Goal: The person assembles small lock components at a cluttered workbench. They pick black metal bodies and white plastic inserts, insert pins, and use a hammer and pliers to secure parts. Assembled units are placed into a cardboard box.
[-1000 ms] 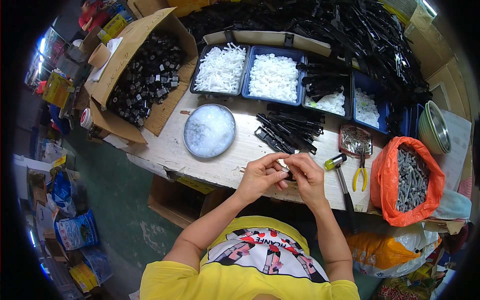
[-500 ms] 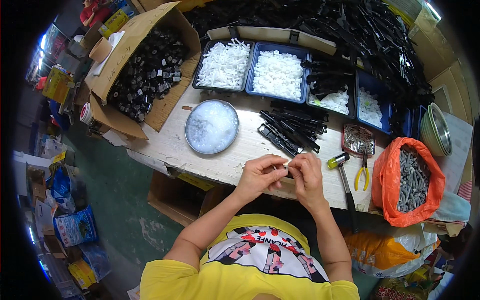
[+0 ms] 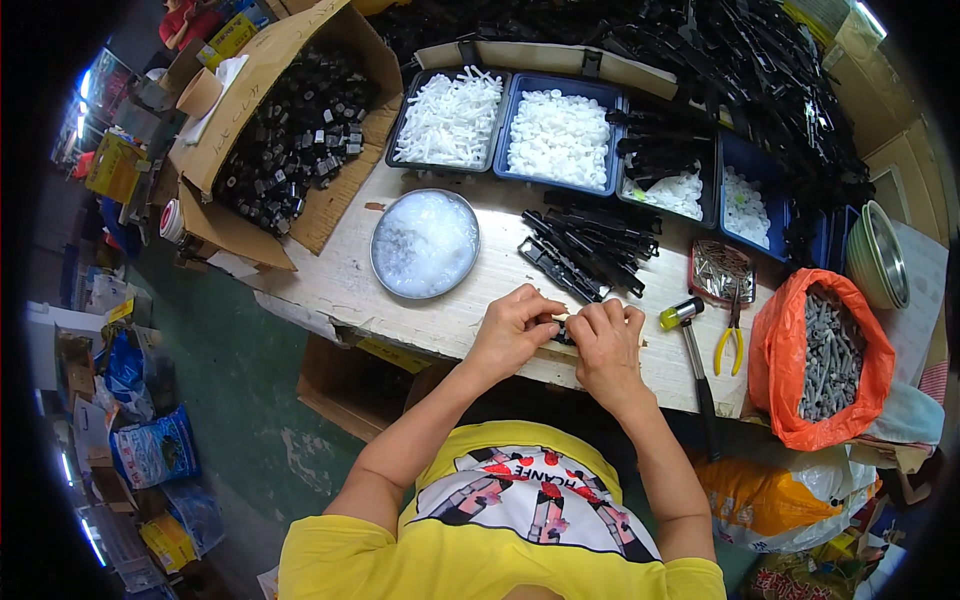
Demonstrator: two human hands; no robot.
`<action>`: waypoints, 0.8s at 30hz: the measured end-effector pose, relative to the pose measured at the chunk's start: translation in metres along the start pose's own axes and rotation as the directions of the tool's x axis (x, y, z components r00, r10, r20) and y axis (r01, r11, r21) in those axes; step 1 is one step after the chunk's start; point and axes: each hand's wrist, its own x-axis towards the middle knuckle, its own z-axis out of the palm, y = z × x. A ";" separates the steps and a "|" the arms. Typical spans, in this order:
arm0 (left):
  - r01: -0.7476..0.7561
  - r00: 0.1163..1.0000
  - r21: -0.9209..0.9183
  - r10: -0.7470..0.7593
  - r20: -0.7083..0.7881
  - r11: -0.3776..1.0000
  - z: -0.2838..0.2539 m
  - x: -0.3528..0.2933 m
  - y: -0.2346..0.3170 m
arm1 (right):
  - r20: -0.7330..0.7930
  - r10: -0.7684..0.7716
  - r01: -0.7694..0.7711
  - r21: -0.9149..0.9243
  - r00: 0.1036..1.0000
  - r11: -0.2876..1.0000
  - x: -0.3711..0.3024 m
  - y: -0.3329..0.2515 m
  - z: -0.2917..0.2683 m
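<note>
My left hand (image 3: pixel 515 330) and my right hand (image 3: pixel 608 348) meet at the table's near edge, fingers bent and closed. Between the fingertips shows a small pale piece (image 3: pixel 561 317), with a dark part (image 3: pixel 564 336) just below it; the fingers cover most of both. Just beyond my hands lies a pile of long black plastic parts (image 3: pixel 585 250). A round metal dish (image 3: pixel 474 262) of translucent whitish stuff stands to the left. To the right of my right hand lie a hammer (image 3: pixel 692 350) with a yellow-and-black head and yellow-handled pliers (image 3: pixel 730 350).
Bins of white tubes (image 3: pixel 450 120), white caps (image 3: pixel 558 140) and other parts line the back. A cardboard box (image 3: pixel 345 215) of black pieces stands left. An orange bag (image 3: pixel 770 350) of grey screw-like pieces and a red tray (image 3: pixel 697 275) of metal pins sit right.
My right hand has turned, its knuckles now higher and its fingers pointing down toward the left fingertips. The dark part now shows between my hands. The view has shifted slightly.
</note>
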 end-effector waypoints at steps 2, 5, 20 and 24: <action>-0.074 0.997 0.238 0.067 0.038 0.968 0.003 0.002 0.003 | 0.005 0.003 -0.004 0.042 1.000 0.999 0.000 0.002 -0.001; -0.131 0.984 0.523 0.048 0.169 0.842 0.006 0.012 0.016 | -0.060 0.055 -0.047 0.135 0.997 0.990 -0.003 0.015 -0.007; -0.310 0.950 0.841 0.099 0.297 0.443 0.069 0.203 0.065 | -0.177 0.471 -0.497 -0.452 0.864 0.741 -0.018 0.150 -0.065; -0.336 0.939 0.843 0.078 0.335 0.420 0.075 0.216 0.066 | -0.125 0.462 -0.466 -0.442 0.878 0.766 -0.011 0.154 -0.061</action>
